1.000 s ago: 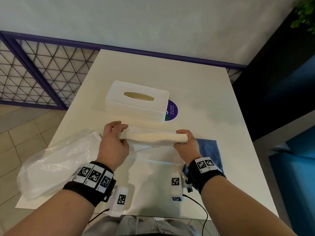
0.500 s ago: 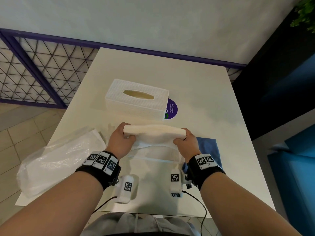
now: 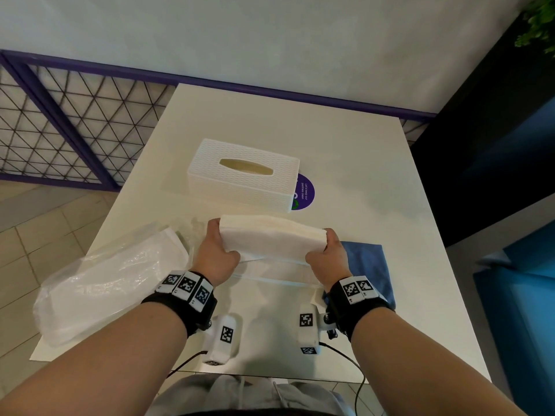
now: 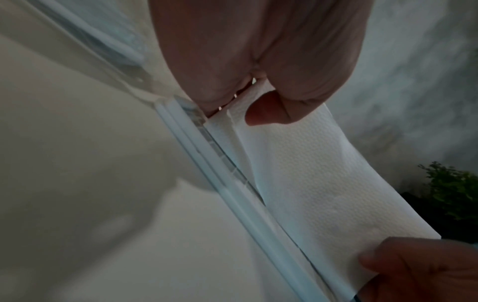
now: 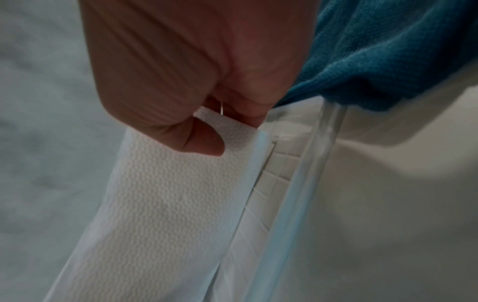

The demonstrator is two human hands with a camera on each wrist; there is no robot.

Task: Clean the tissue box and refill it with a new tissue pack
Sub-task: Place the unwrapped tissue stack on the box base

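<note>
I've got the soft white embossed tissue stack (image 3: 271, 240) up off the counter (image 3: 375, 223), left hand (image 3: 216, 256) and right hand (image 3: 328, 257) w/ fingers (image 4: 266, 111) clenched on its ends, near side of the white woven plastic tissue box (image 3: 244, 175). Risk: stack sags in middle, sheets fan out or slip; a loose bottom sheet could snag the clear tray (image 5: 292, 177) under it.

The box (image 3: 243, 172) hides part of the purple sticker (image 3: 306, 192), whose print is too small to read, and its slot shows only a dim tan inside. The right hand (image 3: 329, 256) covers a corner of the blue cloth (image 3: 371, 265), and the fingers of both hands lie behind the tissue stack (image 3: 271, 238), out of the head view. Both wrist views are dim and blurred, and the plant (image 3: 539, 22) is cut off at the head view's corner.
</note>
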